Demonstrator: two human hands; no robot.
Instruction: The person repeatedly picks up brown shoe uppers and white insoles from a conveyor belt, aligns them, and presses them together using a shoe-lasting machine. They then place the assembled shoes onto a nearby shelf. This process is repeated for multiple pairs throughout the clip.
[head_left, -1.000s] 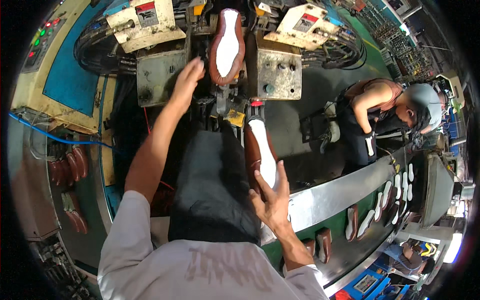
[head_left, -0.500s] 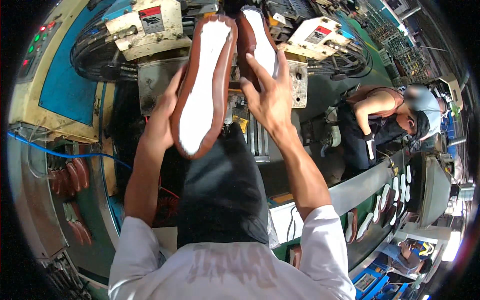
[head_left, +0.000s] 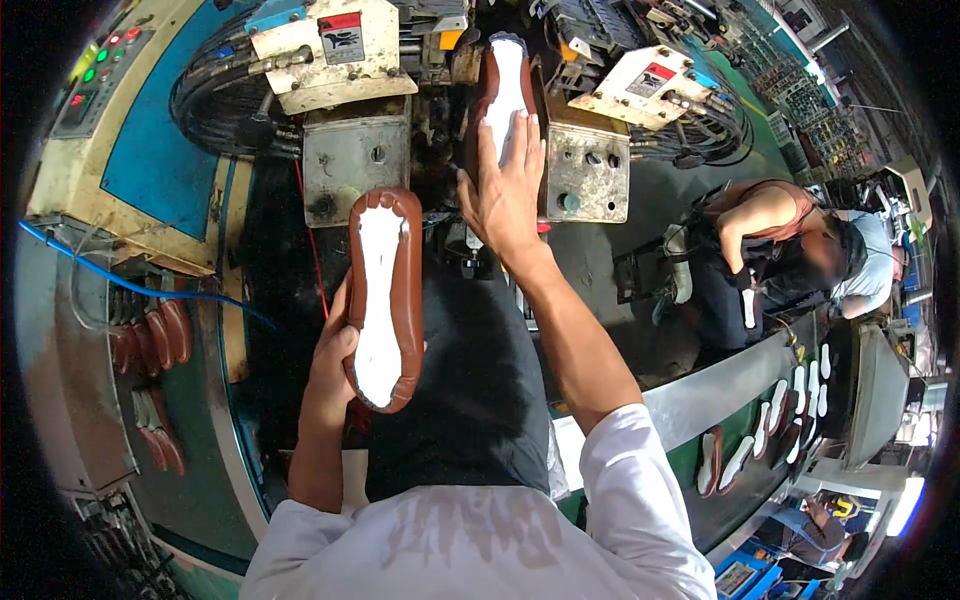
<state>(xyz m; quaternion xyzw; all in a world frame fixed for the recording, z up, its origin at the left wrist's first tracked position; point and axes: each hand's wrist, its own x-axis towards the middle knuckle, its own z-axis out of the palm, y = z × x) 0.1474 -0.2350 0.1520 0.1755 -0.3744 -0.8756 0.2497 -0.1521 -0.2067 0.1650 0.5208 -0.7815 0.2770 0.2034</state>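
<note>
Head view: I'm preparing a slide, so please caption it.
Left hand holding a brown shoe, white underside showing, while the right hand lies on a second shoe at a machine.

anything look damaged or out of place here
Nothing looks clearly damaged or spilled. One mismatch: the far shoe, under the right hand, has a dark, ragged-looking far edge, whereas on the near shoe in the left hand, brown leather folds over that end. The left metal box looks grimy.
</note>
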